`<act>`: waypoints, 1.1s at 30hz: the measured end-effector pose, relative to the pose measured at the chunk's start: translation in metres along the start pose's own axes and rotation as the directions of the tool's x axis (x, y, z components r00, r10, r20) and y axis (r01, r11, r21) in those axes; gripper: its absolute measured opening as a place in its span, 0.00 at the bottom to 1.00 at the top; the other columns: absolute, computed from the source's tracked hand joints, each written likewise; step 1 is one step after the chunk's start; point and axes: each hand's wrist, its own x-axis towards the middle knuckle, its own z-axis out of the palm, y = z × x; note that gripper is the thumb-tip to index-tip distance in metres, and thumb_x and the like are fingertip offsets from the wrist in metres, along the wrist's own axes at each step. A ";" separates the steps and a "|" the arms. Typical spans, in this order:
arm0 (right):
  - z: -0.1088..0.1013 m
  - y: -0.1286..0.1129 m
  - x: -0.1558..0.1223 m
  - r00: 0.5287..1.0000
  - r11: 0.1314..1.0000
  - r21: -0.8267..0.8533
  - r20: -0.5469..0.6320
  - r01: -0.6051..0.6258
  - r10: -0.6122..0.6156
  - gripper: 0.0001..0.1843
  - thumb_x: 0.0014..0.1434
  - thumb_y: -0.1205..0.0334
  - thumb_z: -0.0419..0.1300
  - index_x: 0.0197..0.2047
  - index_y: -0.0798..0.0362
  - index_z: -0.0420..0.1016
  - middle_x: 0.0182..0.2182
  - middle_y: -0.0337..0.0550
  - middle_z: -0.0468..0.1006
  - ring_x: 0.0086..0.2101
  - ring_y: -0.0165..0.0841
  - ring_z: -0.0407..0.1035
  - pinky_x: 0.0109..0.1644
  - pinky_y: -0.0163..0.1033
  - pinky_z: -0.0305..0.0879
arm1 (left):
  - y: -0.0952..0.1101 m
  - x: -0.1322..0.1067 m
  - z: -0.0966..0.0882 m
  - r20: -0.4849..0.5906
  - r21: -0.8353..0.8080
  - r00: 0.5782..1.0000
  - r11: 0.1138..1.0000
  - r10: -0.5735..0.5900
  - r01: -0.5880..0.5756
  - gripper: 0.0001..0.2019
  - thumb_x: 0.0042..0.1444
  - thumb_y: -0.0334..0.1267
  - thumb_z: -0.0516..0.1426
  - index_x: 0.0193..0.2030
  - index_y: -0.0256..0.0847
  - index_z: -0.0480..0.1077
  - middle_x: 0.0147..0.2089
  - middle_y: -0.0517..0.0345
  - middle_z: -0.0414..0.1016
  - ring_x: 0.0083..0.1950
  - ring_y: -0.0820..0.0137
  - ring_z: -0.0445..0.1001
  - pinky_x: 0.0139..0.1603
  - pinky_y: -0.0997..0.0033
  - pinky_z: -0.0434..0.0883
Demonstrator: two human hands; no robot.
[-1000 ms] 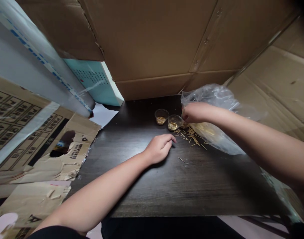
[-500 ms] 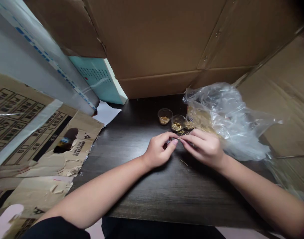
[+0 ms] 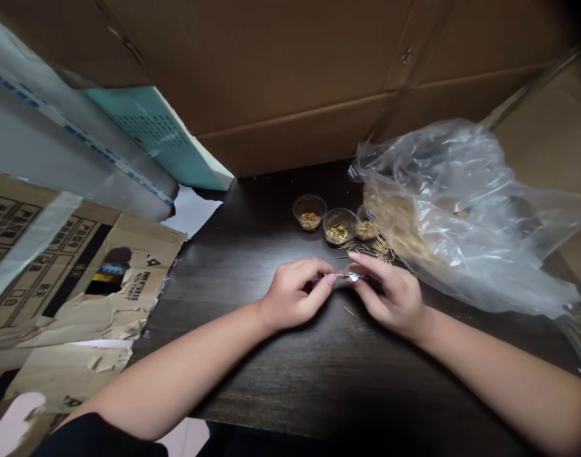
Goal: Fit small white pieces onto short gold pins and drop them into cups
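Note:
My left hand (image 3: 294,295) and my right hand (image 3: 390,295) meet fingertip to fingertip over the dark table (image 3: 319,368). Both pinch a small thin silvery metal piece (image 3: 352,276) held between them. Just beyond the hands lie several loose gold pins (image 3: 373,249) scattered on the table. Behind those stand three small clear cups (image 3: 340,225) with gold parts in them. One stray pin (image 3: 351,313) lies near my right wrist.
A crumpled clear plastic bag (image 3: 461,209) with more gold pins lies at the right. Cardboard walls (image 3: 294,76) close in the back and right. Torn printed cardboard (image 3: 80,279) and a teal box (image 3: 157,133) sit to the left.
My right hand came back from the bag and cups to meet my left hand. Both now pinch the small metal piece; the view tilted down slightly.

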 end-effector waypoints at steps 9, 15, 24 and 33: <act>-0.001 0.003 0.004 0.999 1.000 0.011 0.037 -0.026 0.026 0.08 0.64 0.69 0.64 0.47 0.52 0.77 0.39 0.43 0.85 0.36 0.32 0.81 0.43 0.36 0.79 | -0.003 0.001 -0.001 0.039 0.047 0.998 0.998 0.048 -0.050 0.03 0.64 0.31 0.57 0.40 0.37 0.73 0.32 0.57 0.80 0.29 0.76 0.74 0.31 0.77 0.71; 0.001 0.007 0.002 0.995 0.998 -0.060 0.097 -0.018 0.023 0.07 0.65 0.70 0.62 0.47 0.54 0.76 0.38 0.43 0.84 0.37 0.32 0.79 0.44 0.37 0.76 | -0.010 0.002 -0.002 0.159 0.141 0.979 0.979 0.125 -0.148 0.06 0.66 0.31 0.55 0.44 0.35 0.73 0.33 0.55 0.79 0.30 0.74 0.74 0.32 0.75 0.70; 0.003 0.001 0.002 0.952 0.982 -0.187 0.300 -0.003 0.060 0.08 0.69 0.68 0.53 0.43 0.57 0.74 0.34 0.48 0.80 0.33 0.37 0.75 0.38 0.42 0.73 | -0.017 0.001 -0.007 0.316 0.300 0.943 0.933 0.102 -0.201 0.08 0.68 0.34 0.51 0.43 0.36 0.72 0.31 0.57 0.75 0.30 0.72 0.71 0.32 0.72 0.66; 0.003 0.005 0.002 0.977 0.994 -0.109 0.211 0.000 0.023 0.07 0.68 0.69 0.55 0.41 0.56 0.74 0.29 0.44 0.77 0.29 0.34 0.72 0.35 0.39 0.69 | -0.013 0.011 -0.013 0.391 0.439 0.902 0.824 0.182 -0.357 0.11 0.67 0.32 0.50 0.43 0.39 0.73 0.27 0.60 0.72 0.25 0.72 0.66 0.25 0.68 0.57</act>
